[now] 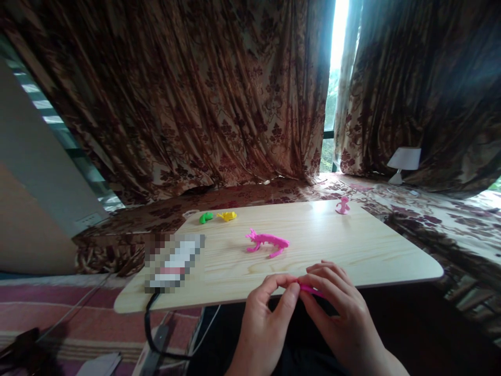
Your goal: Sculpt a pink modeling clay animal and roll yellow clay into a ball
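Note:
My left hand (267, 313) and my right hand (344, 308) meet at the table's near edge, fingertips pinched together. Between them is a thin strip of bright pink modelling clay (312, 290). Its left end lies between both hands' fingertips, while the rest runs under my right fingers and is partly hidden. Just beyond my hands, a bright pink clay animal (272, 240) stands on the table. It has a long, bumpy body, thin legs and branching prongs at its left end. Neither hand touches it.
On the pale wooden table (227, 266) are a green clay piece (205, 218), a yellow one (227, 215) and a small light-pink figure (343, 206). A blurred-out device (176, 263) with a black cable (147, 326) lies at left. Behind stands a white lamp (405, 159).

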The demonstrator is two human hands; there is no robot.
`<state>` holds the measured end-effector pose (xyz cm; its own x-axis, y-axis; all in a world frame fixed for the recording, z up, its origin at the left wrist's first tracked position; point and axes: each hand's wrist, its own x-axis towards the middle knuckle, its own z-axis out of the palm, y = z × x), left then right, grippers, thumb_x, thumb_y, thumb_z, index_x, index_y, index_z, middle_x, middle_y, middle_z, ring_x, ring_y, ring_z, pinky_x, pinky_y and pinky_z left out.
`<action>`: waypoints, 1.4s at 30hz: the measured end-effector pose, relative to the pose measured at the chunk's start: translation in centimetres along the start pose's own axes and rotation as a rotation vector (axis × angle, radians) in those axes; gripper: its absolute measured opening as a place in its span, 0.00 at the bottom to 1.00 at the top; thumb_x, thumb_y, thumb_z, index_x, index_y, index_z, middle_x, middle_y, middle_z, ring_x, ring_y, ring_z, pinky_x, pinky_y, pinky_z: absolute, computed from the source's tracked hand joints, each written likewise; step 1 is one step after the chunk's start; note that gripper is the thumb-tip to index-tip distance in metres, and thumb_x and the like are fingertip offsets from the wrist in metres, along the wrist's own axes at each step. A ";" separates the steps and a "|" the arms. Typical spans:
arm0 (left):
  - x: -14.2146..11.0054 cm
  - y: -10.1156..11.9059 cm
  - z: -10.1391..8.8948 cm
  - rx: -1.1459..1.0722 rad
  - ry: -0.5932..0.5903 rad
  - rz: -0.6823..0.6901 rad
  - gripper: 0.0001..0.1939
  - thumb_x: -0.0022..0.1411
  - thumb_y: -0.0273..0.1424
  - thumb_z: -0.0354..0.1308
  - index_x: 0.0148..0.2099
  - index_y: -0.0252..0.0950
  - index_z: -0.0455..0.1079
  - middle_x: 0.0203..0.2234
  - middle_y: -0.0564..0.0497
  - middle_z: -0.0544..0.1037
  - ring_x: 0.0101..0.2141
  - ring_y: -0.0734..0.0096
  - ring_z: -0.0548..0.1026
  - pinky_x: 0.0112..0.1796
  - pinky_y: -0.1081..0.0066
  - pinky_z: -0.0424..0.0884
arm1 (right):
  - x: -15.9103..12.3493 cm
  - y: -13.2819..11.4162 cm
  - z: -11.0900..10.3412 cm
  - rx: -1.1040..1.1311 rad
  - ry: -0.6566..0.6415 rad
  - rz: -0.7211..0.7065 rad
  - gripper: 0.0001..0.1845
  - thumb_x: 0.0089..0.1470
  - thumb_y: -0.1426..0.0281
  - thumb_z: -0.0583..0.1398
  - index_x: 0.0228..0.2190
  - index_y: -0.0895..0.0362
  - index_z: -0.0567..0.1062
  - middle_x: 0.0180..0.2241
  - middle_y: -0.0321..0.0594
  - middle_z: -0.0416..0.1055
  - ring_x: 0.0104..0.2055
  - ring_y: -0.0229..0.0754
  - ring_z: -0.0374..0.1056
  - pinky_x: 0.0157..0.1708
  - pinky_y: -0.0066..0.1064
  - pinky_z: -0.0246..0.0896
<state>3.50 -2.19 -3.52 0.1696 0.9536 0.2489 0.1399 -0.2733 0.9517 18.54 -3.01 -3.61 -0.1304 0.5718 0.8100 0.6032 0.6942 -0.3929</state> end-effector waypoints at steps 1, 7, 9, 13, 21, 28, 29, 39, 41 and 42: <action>0.1 0.0 0.0 -0.008 -0.009 -0.003 0.11 0.60 0.37 0.54 0.41 0.38 0.72 0.37 0.51 0.78 0.40 0.66 0.74 0.46 0.69 0.67 | 0.0 0.0 0.0 -0.006 -0.002 -0.007 0.13 0.50 0.79 0.60 0.38 0.54 0.72 0.33 0.40 0.71 0.40 0.44 0.65 0.44 0.43 0.60; 0.1 0.0 0.1 -0.052 -0.016 -0.033 0.11 0.61 0.37 0.53 0.36 0.37 0.72 0.30 0.52 0.78 0.35 0.69 0.73 0.40 0.73 0.67 | -0.3 0.1 -0.5 -0.008 -0.007 -0.014 0.13 0.49 0.78 0.61 0.38 0.54 0.73 0.32 0.40 0.72 0.40 0.45 0.66 0.43 0.41 0.62; 0.1 0.0 0.1 -0.043 -0.028 -0.024 0.11 0.61 0.37 0.52 0.35 0.36 0.72 0.29 0.53 0.77 0.34 0.70 0.72 0.39 0.74 0.66 | -0.2 0.0 -0.7 -0.001 -0.025 -0.012 0.12 0.50 0.78 0.60 0.38 0.53 0.74 0.31 0.39 0.71 0.40 0.45 0.66 0.42 0.41 0.62; 0.1 0.1 0.2 -0.050 -0.039 -0.019 0.11 0.61 0.37 0.52 0.33 0.36 0.71 0.28 0.54 0.75 0.34 0.71 0.71 0.38 0.75 0.65 | -0.2 -0.2 -0.8 0.001 -0.011 -0.027 0.14 0.50 0.77 0.61 0.39 0.53 0.73 0.32 0.40 0.71 0.41 0.45 0.66 0.43 0.42 0.62; 0.0 0.3 -0.1 -0.021 -0.043 -0.011 0.15 0.63 0.37 0.49 0.28 0.36 0.68 0.24 0.54 0.70 0.30 0.72 0.67 0.35 0.74 0.63 | 0.2 -0.5 -0.9 -0.003 -0.013 -0.033 0.11 0.51 0.76 0.60 0.37 0.53 0.75 0.30 0.39 0.71 0.39 0.45 0.67 0.42 0.42 0.64; 0.0 0.4 -0.2 -0.025 -0.019 0.007 0.12 0.63 0.36 0.50 0.33 0.37 0.71 0.27 0.54 0.73 0.33 0.72 0.70 0.38 0.75 0.65 | 0.2 -0.2 -1.0 0.022 -0.028 -0.033 0.09 0.51 0.77 0.60 0.35 0.53 0.75 0.30 0.39 0.71 0.39 0.45 0.67 0.42 0.41 0.64; -0.1 0.4 -0.2 -0.024 0.003 0.030 0.11 0.63 0.36 0.50 0.36 0.38 0.72 0.30 0.53 0.74 0.36 0.71 0.71 0.40 0.75 0.65 | 0.1 -0.1 -1.0 0.021 -0.030 -0.030 0.09 0.51 0.77 0.60 0.35 0.54 0.75 0.31 0.39 0.71 0.40 0.45 0.66 0.42 0.41 0.63; -1.2 0.0 0.7 0.119 -0.006 0.199 0.17 0.65 0.34 0.45 0.54 0.43 0.67 0.54 0.49 0.67 0.54 0.64 0.65 0.55 0.64 0.60 | -0.1 0.1 -0.7 -0.045 0.020 -0.022 0.09 0.49 0.80 0.61 0.33 0.56 0.72 0.32 0.41 0.70 0.39 0.44 0.64 0.43 0.43 0.60; -1.5 -0.2 0.9 0.151 0.002 0.229 0.18 0.65 0.34 0.45 0.55 0.44 0.65 0.55 0.49 0.66 0.55 0.63 0.63 0.56 0.62 0.59 | -0.1 0.2 -0.6 -0.050 0.022 -0.024 0.10 0.49 0.80 0.61 0.34 0.56 0.72 0.32 0.41 0.70 0.39 0.44 0.64 0.43 0.43 0.60; -1.6 -0.3 1.0 0.164 0.008 0.242 0.18 0.65 0.34 0.46 0.56 0.44 0.65 0.55 0.49 0.66 0.56 0.62 0.62 0.56 0.62 0.59 | -0.2 0.3 -0.6 -0.051 0.021 -0.025 0.10 0.49 0.80 0.61 0.34 0.56 0.72 0.32 0.41 0.70 0.39 0.44 0.64 0.43 0.43 0.60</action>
<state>4.13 -3.73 -4.41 0.2099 0.8592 0.4667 0.2520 -0.5087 0.8232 19.16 -3.17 -3.59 -0.1291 0.5450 0.8285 0.6391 0.6845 -0.3507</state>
